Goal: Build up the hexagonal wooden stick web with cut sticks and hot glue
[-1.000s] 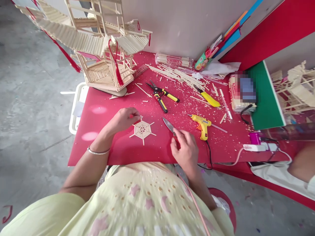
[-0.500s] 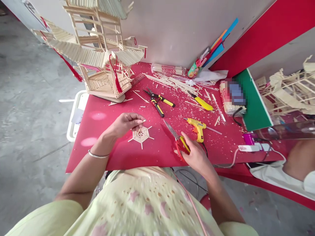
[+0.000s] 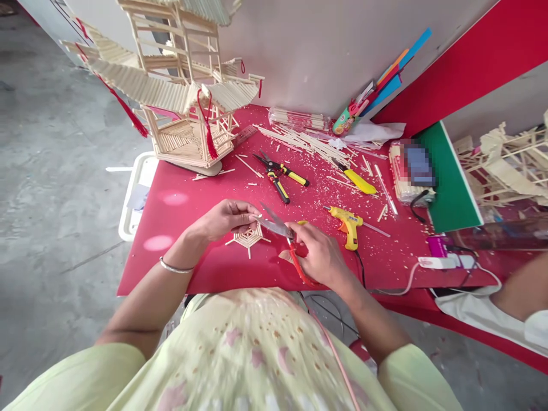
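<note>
My left hand [image 3: 229,220] is closed in a pinch on a short piece of wooden stick, its pale tip barely showing at the fingertips. Scissors [image 3: 295,260] with red and yellow handles are in my right hand [image 3: 319,251]. Their blades are spread and reach left to the fingertips of my left hand, around or beside the stick piece; I cannot tell which. Below lies a web-shaped hexagon of small sticks [image 3: 249,237] with spokes jutting out, partly hidden by my left hand and a blade.
A stick-built pagoda model [image 3: 184,137] stands at back left. Pliers [image 3: 280,174], a yellow utility knife [image 3: 359,181], a glue gun [image 3: 349,225] with cord, and loose sticks [image 3: 306,142] lie across the red table [image 3: 171,268]. Another person's arm [image 3: 522,285] is at right.
My right hand has brought the scissors up and left, spreading the blades at my left fingertips. My left hand stays pinched over the hexagon. The view has shifted slightly.
</note>
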Tool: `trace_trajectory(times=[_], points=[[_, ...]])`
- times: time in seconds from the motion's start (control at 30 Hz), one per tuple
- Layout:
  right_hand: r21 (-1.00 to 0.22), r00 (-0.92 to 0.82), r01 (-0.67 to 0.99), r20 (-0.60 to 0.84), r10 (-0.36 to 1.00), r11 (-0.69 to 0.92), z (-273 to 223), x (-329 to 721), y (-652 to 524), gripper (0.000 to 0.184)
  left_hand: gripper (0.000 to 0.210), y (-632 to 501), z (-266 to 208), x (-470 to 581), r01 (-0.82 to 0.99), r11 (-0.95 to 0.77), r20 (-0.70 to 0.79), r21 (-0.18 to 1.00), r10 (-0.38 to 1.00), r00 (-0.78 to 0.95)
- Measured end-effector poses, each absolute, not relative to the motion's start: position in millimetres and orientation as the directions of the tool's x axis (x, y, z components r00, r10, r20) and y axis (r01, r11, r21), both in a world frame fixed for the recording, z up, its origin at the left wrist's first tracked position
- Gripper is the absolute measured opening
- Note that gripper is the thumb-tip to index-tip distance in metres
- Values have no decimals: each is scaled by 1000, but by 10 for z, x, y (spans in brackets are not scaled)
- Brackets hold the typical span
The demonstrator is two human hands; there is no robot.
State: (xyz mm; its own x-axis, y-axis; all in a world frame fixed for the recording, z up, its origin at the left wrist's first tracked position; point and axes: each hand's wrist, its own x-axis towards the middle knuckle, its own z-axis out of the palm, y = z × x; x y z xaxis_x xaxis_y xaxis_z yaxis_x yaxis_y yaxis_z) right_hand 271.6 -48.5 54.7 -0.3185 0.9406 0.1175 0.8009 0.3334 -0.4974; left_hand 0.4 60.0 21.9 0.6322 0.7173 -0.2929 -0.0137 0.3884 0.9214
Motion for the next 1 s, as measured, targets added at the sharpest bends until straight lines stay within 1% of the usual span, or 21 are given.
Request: trace_trajectory(times=[0.1, 0.2, 0.4, 0.63, 0.87, 1.0], points=[[-425, -356, 836, 60, 933, 347, 600, 2652, -425, 59, 33, 591, 230, 6, -41, 362, -252, 931, 721, 646], [-397, -378, 847, 18, 926, 354, 627, 2630, -382, 62, 31, 588, 224, -5, -56, 345, -225, 937, 719, 658], [-382, -396, 845, 24, 918, 374, 628, 2635, -359, 59, 29, 586, 238, -9, -63, 368, -232, 928, 702, 674], [-334, -400, 858, 42, 915, 390, 590, 2652, -360, 61, 28, 586, 242, 36, -81, 396, -249, 915, 711, 658], [-375, -386, 852, 24, 922, 366, 571, 2632, -368, 57, 31, 590, 199, 33, -87, 407, -248, 909, 698, 672], [-434, -374, 834, 13, 927, 342, 549, 2620, -378, 57, 33, 585, 191, 36, -96, 416, -248, 904, 694, 676]])
